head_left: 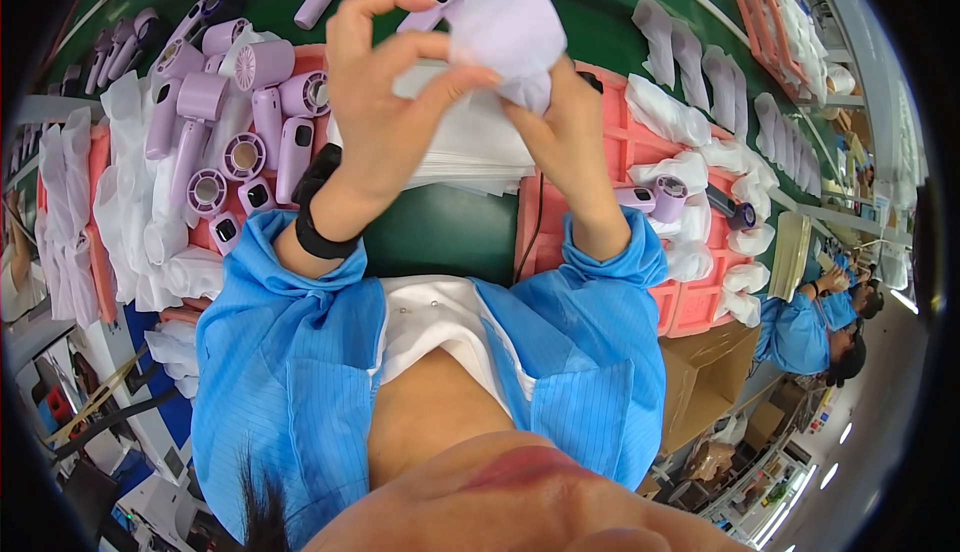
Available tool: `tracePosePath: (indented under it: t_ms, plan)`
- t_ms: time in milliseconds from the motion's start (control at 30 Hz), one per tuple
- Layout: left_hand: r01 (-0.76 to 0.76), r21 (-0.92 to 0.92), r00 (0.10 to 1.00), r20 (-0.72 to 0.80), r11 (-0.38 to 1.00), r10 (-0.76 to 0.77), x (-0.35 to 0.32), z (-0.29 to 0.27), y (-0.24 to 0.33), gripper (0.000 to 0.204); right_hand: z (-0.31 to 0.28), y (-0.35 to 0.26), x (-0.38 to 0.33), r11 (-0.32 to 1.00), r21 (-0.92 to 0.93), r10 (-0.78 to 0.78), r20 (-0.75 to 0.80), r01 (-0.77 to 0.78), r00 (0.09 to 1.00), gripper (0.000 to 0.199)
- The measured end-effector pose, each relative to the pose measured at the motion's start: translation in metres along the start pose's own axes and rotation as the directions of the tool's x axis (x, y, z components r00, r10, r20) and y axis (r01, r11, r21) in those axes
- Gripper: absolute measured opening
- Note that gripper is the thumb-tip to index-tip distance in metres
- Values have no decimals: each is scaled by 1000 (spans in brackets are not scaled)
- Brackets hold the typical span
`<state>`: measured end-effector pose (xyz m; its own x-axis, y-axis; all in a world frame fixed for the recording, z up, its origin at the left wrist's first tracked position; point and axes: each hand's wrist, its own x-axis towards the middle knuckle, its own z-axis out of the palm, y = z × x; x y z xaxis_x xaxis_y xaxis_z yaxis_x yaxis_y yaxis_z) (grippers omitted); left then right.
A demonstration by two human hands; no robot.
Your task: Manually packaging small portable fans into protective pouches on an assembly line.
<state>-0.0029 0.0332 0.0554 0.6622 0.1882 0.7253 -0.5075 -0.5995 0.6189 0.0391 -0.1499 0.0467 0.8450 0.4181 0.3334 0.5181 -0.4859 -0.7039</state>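
A lilac handheld fan in a thin white bag [508, 30] is held up in front of me, its round head covered by the wrapping. My right hand [568, 127] grips it from the right and below, with the thumb on the near side. From the left, my left hand [395, 87] pinches the edge of the wrapping between thumb and forefinger, while its other fingers curl above. Slight blur hides the exact contact there. Under both hands lies a stack of flat white bags [470, 157].
Bare lilac fans [205, 97] are heaped on the left, beside wrapped ones [125, 182]. A pink tray [640, 152] at the right holds more wrapped fans [665, 112]. Others lie along the green table [410, 237]. A cardboard box [705, 377] and co-workers in blue [800, 337] are farther right.
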Motion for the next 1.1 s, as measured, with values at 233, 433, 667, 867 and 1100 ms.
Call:
tracePosePath:
  t_ms: [233, 433, 667, 867, 1100]
  plan:
    - [337, -224, 940, 31, 915, -338, 2, 22, -52, 21, -46, 40, 31, 799, 347, 284, 503, -492, 817, 39]
    - [173, 42, 872, 458, 984, -173, -48, 86, -32, 26, -62, 240, 82, 738, -582, 375, -65, -340, 925, 49]
    - [18, 138, 870, 486, 990, -84, -70, 90, -43, 19, 1, 195, 147, 750, -661, 5, 0, -4, 1000, 60]
    - [267, 10, 816, 529, 964, -232, -60, 87, -48, 19, 71, 178, 185, 921, 367, -24, 384, -128, 923, 56]
    - [585, -445, 802, 439, 678, -405, -32, 55, -54, 16, -10, 49, 156, 989, 146, -1, 173, -24, 985, 50]
